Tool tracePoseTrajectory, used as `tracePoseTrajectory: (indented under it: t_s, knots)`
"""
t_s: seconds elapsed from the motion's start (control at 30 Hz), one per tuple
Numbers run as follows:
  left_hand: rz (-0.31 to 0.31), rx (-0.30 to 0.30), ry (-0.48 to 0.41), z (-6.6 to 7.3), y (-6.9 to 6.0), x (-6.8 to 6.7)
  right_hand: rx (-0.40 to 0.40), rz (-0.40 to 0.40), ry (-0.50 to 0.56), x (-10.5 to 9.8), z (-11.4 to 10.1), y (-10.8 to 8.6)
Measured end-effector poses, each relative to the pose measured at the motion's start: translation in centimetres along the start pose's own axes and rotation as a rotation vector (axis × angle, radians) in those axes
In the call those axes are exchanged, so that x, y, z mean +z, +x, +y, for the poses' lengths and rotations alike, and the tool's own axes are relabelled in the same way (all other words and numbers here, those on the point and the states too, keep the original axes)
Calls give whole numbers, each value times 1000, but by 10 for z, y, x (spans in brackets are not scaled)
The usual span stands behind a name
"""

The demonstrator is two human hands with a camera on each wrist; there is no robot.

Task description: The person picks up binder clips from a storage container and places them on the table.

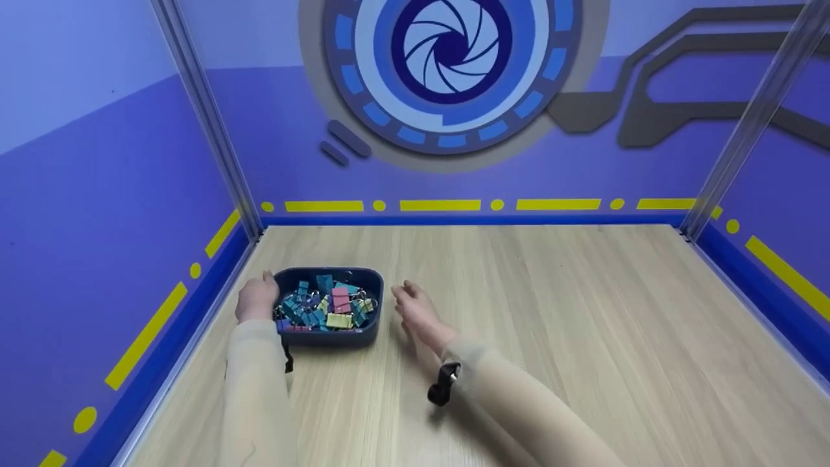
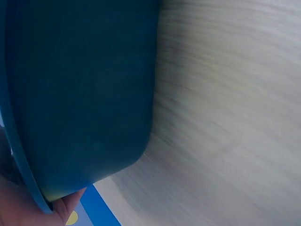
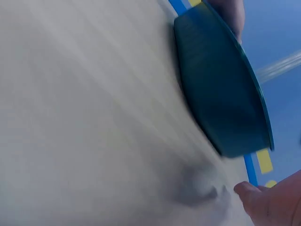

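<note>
A dark blue plastic box (image 1: 331,338) with rounded corners stands upright at the left of the table. Inside it lies a loose heap of binder clips (image 1: 314,311) in teal, yellow, pink and purple. My left hand (image 1: 256,299) grips the box's left side at the rim; in the left wrist view its fingertips (image 2: 70,202) show under the lip. To the right of the box, my right hand (image 1: 418,312) is apart from it, fingers relaxed and holding nothing. The right wrist view also shows this right hand (image 3: 275,202) with a gap to the box wall (image 3: 221,89).
The wood-grain table (image 1: 551,337) extends far to the right of the box. A blue-purple panel (image 1: 130,214) stands along the left side, another panel (image 1: 447,181) along the back. Metal posts (image 1: 217,123) rise at the back corners. Each wrist wears a black strap (image 1: 443,384).
</note>
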State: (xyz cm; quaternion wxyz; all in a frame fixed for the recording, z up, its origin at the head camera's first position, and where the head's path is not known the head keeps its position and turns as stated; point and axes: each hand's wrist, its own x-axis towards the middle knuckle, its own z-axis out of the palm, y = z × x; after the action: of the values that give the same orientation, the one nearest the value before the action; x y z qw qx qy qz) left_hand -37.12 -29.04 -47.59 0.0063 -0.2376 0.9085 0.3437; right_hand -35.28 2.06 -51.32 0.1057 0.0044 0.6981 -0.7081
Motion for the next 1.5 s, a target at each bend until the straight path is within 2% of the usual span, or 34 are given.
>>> tracePoseTrajectory:
  t_s: [0.2, 0.33, 0.5, 0.6, 0.73, 0.9, 1.07, 1.13, 1.37, 1.5]
  knots:
    - [20, 1, -19, -3, 1, 0, -17, -23, 14, 22, 4, -3]
    - [17, 16, -28, -5, 1, -1, -68, -19, -47, 30, 3, -4]
    - [12, 12, -33, -5, 2, -2, -109, -3, -98, 31, 5, -3]
    - [-7, 38, -17, -2, 2, -1, -147, 3, -124, 26, 7, -2]
    - [-23, 107, 3, 4, 2, 4, -192, 16, -147, 12, 9, -2]
    - [-15, 191, -27, 11, -2, 19, -180, 22, -87, -10, 10, -2]
    - [-13, 202, -86, 19, -8, 40, -163, 34, -82, -36, 11, -5]
    - [-25, 192, -116, 24, -13, 48, -156, 43, -83, -47, 11, -7]
    - [-30, 246, -154, 42, -38, 75, -159, 74, -57, -88, 14, -17]
    - [-51, 269, -247, 52, -54, 94, -160, 93, -38, -112, 15, -24]
